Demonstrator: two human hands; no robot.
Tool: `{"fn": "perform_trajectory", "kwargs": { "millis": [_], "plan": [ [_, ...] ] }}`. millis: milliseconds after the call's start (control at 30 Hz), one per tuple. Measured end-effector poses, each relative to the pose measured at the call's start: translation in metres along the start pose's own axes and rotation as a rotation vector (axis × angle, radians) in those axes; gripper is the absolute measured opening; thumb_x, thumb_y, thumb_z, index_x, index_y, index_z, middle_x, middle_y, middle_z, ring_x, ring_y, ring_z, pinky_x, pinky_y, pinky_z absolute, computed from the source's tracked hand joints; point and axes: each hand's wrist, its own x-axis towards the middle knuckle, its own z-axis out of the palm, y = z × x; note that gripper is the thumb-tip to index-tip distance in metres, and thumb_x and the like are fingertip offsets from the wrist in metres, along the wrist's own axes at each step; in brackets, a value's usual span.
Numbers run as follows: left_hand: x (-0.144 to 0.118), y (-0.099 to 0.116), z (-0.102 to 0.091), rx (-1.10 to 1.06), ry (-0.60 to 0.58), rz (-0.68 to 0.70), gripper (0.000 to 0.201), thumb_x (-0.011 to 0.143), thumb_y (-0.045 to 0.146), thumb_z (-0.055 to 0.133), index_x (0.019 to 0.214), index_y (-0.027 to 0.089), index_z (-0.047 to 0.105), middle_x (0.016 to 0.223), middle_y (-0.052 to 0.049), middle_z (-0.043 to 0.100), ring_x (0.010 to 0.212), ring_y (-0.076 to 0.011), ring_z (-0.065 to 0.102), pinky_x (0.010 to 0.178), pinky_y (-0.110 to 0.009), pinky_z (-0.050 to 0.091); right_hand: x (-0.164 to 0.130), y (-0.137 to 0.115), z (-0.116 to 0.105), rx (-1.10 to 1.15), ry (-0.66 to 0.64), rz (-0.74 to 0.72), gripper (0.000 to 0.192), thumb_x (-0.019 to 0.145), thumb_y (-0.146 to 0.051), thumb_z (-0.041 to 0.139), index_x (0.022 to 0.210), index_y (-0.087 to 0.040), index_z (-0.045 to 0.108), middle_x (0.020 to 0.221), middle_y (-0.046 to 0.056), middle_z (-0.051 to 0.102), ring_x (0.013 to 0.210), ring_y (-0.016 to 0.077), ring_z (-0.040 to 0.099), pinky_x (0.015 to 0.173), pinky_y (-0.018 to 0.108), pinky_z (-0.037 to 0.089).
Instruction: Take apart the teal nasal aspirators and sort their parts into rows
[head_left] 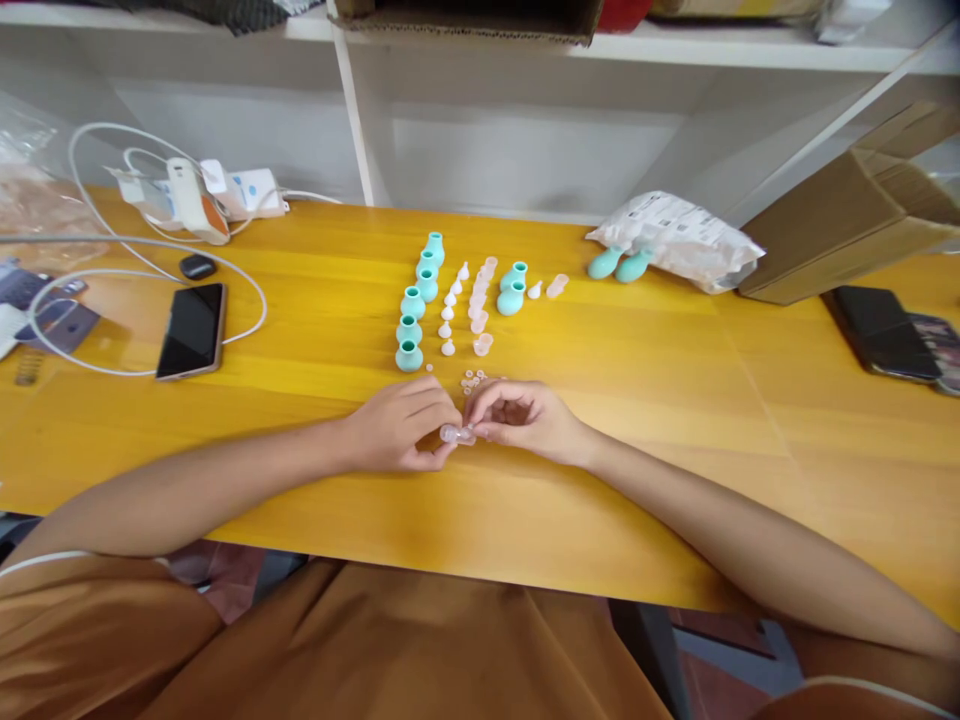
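Yellow wooden table [675, 420] | white shelving [352, 110] behind | left hand [401, 425], right hand [521, 415] pinch clear piece [457, 434]

Yellow table [675, 420] carries teal bulbs [411, 330], phone [192, 330], plastic bag [675, 238].

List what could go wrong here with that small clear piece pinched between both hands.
1. The clear piece is held only by fingertips of the left hand and right hand; it might slip and roll off the table.
2. The tiny rings lie just beyond the knuckles; a hand shift could scatter them.
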Motion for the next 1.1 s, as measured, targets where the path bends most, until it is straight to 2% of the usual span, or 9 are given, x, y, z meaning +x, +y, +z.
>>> {"fn": "perform_trajectory", "kwargs": {
  "millis": [100,233,600,733,933,1100],
  "plan": [
    [0.0009,0.0004,-0.0005,0.005,-0.008,-0.004,0.017,0.1,0.015,0.071,0.111,0.023,0.061,0.091,-0.003,0.077,0.082,-0.0197,0.072,0.079,-0.035,0.059,0.001,-0.0021,0.0031,-0.064,-0.007,-0.095,0.013,0.097,-0.03,0.091,0.102,-0.021,0.085,0.105,0.006,0.075,0.096,0.0163,0.072,0.084,0.03,0.059],
    [0.001,0.0004,-0.001,0.009,0.001,0.005,0.015,0.103,0.017,0.072,0.112,0.023,0.061,0.091,-0.002,0.078,0.082,-0.0199,0.073,0.079,-0.035,0.06,0.0017,-0.0039,0.0028,-0.118,-0.026,-0.129,0.011,0.098,-0.029,0.091,0.103,-0.021,0.085,0.102,0.006,0.074,0.096,0.0171,0.069,0.082,0.031,0.057],
    [-0.0014,-0.0023,-0.0005,-0.011,0.016,0.014,0.02,0.102,0.02,0.077,0.117,0.022,0.064,0.092,-0.003,0.079,0.083,-0.0207,0.072,0.081,-0.035,0.061,0.0005,0.0016,-0.001,-0.019,-0.03,-0.043,0.016,0.096,-0.03,0.093,0.104,-0.021,0.081,0.106,0.004,0.07,0.088,0.013,0.068,0.077,0.028,0.055],
    [-0.0022,-0.0033,-0.0004,-0.005,0.022,0.026,0.021,0.103,0.024,0.078,0.119,0.021,0.064,0.093,-0.004,0.079,0.085,-0.0217,0.072,0.08,-0.035,0.062,0.0014,0.0018,-0.0017,-0.024,-0.039,-0.029,0.017,0.096,-0.03,0.093,0.103,-0.02,0.081,0.105,0.004,0.072,0.091,0.0141,0.069,0.079,0.028,0.055],
    [-0.0016,-0.0036,-0.0015,-0.006,0.019,0.051,0.02,0.104,0.025,0.078,0.117,0.02,0.064,0.091,-0.005,0.079,0.084,-0.0223,0.07,0.079,-0.035,0.062,0.0018,0.0006,-0.0011,-0.052,-0.028,-0.027,0.025,0.092,-0.036,0.096,0.102,-0.02,0.081,0.103,0.003,0.071,0.085,0.0135,0.067,0.077,0.028,0.056],
    [-0.0028,-0.0033,-0.0016,0.011,0.019,0.018,0.019,0.104,0.025,0.078,0.118,0.021,0.066,0.093,-0.005,0.08,0.086,-0.0217,0.072,0.082,-0.035,0.063,0.0008,-0.0061,-0.0011,-0.053,-0.044,0.008,0.026,0.104,-0.045,0.084,0.106,-0.019,0.08,0.104,0.004,0.067,0.075,0.0111,0.065,0.063,0.025,0.054]
  ]
}}
